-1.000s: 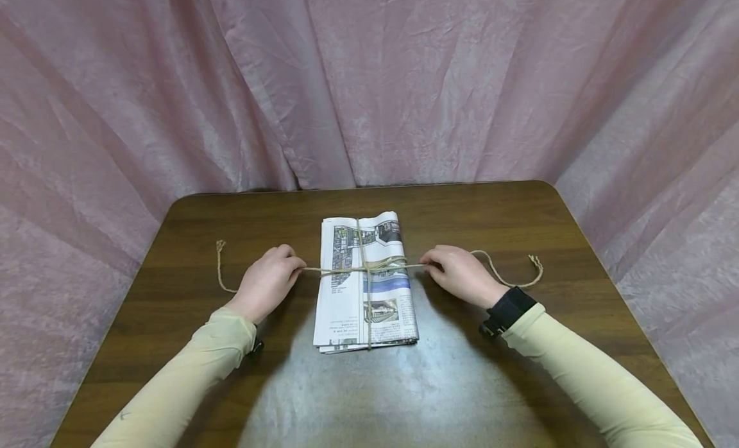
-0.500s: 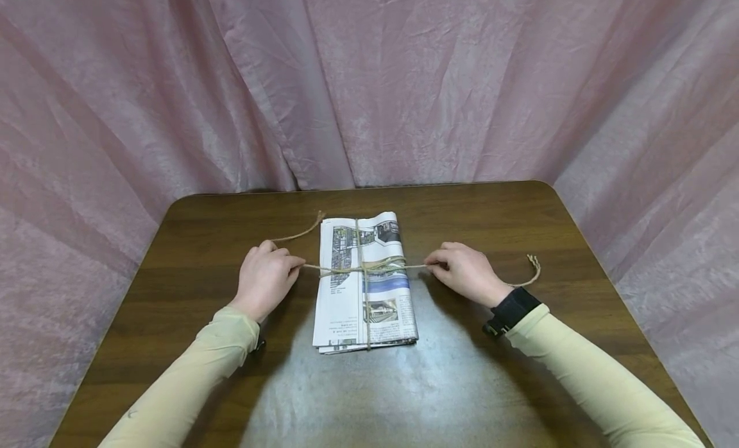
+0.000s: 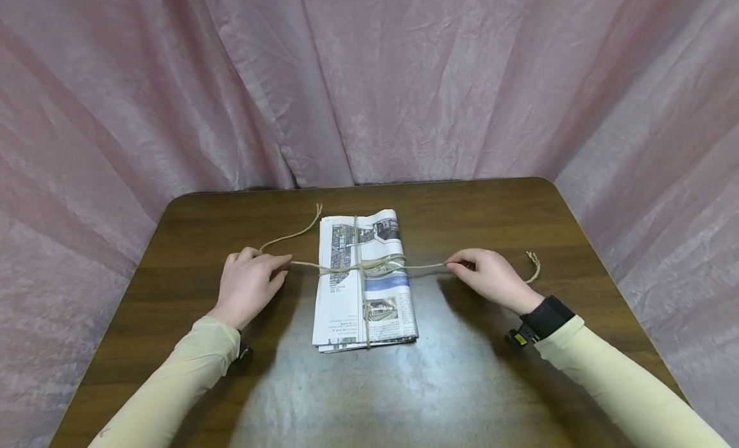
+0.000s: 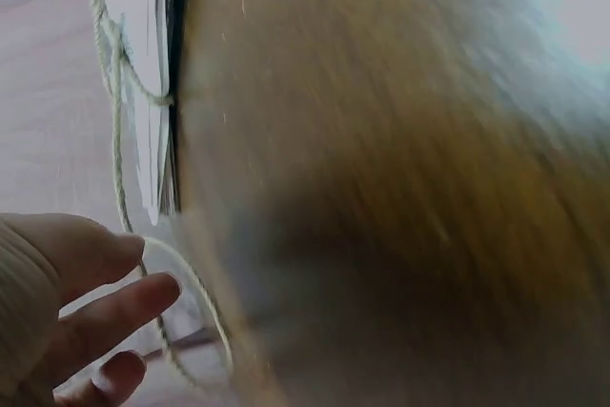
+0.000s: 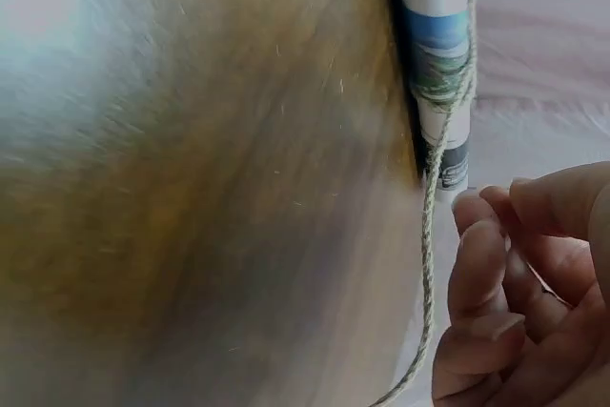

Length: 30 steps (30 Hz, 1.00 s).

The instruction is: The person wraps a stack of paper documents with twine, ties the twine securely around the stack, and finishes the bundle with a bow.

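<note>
A folded newspaper bundle (image 3: 340, 313) lies mid-table, with beige twine (image 3: 362, 294) wrapped crosswise over it. The twine's two tails run out left and right. Beside the bundle's left edge is my left hand (image 3: 245, 287); in the left wrist view its thumb and fingers (image 4: 143, 300) are spread apart, with the left tail passing at the thumb tip. To the right, my right hand (image 3: 491, 278) has loosely curled fingers near the right tail. From the right wrist, the twine (image 5: 428, 254) runs past those fingertips with a visible gap.
The brown wooden table (image 3: 369, 403) has rounded far corners. Pink curtains (image 3: 404, 82) hang behind it and along both sides. The left twine end (image 3: 319, 210) lies near the bundle's top-left corner; the right frayed end (image 3: 532, 258) lies beyond the right hand.
Both hands have moved outward from the bundle, and the left fingers have spread. The left twine tail has swung from the far left up toward the bundle's top-left corner. The bundle stays put.
</note>
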{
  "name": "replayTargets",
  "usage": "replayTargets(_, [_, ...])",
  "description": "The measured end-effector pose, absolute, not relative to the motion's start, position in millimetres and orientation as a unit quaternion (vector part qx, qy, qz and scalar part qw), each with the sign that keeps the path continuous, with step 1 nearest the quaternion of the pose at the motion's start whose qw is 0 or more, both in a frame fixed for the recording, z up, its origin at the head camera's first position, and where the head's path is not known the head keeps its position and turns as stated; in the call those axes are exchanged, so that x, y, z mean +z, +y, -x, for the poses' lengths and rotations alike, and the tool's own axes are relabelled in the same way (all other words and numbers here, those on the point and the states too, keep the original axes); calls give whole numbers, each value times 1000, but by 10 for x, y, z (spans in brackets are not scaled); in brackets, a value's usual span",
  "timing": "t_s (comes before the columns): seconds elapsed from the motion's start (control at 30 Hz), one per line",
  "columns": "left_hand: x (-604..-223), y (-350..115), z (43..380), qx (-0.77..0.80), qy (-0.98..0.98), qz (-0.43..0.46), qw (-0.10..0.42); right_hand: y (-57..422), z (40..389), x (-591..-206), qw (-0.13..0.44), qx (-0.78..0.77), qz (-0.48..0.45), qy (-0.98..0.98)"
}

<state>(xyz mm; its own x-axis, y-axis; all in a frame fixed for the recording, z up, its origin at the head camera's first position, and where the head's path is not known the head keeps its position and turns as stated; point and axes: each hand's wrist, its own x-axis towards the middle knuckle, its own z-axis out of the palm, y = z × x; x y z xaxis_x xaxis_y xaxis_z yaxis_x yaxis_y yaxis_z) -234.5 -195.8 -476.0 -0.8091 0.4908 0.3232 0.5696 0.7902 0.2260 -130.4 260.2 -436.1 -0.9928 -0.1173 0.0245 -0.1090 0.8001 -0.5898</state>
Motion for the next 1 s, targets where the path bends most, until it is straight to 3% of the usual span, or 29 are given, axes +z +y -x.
replayTargets(0.1, [-4715, -1962, 2304, -237, -941, 241, 22, 2648, 1235, -4349, 39, -334, 41, 941])
replayTargets(0.3, [-4715, -1832, 2220, -519, -795, 76, -303, 2649, 1193, -4390, 61, -343, 35, 937])
replayTargets(0.43, [-4770, -1752, 2199, -659, -639, -40, -394, 2623, 1208, -4420, 63, -341, 39, 937])
replayTargets(0.53, [-4786, -1689, 2206, -739, -536, -103, -396, 2602, 1223, -4442, 64, -339, 46, 937])
replayTargets(0.73, [-4720, -1534, 2293, -797, -498, -153, -304, 2557, 1245, -4459, 63, -342, 56, 936])
replayTargets(0.83, [-4661, -1483, 2351, -764, -587, -97, -251, 2523, 1258, -4442, 65, -351, 58, 932])
replayTargets(1.0, [-4466, -1431, 2437, -643, -739, 78, -186, 2455, 1368, -4354, 51, -369, 58, 926])
